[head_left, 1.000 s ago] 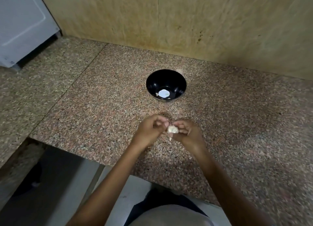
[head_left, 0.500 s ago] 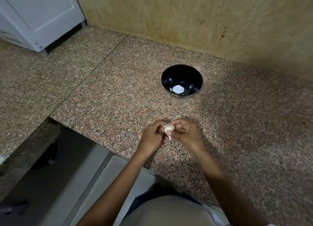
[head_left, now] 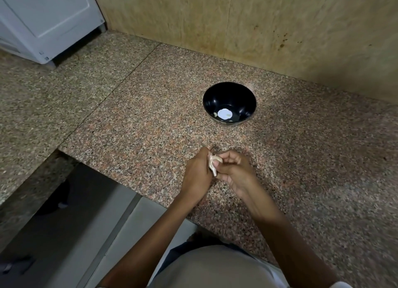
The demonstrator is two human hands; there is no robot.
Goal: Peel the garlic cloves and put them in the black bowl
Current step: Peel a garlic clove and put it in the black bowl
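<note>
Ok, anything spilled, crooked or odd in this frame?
Nothing spilled. The black bowl sits upright on the counter; left hand and right hand both hold the garlic clove. Only oddity: brown specks on the wall panel behind.

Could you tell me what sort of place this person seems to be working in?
Probably a home kitchen: a speckled granite countertop with a white appliance at its far left, and a black bowl on it while the left hand and right hand hold a garlic clove.
</note>
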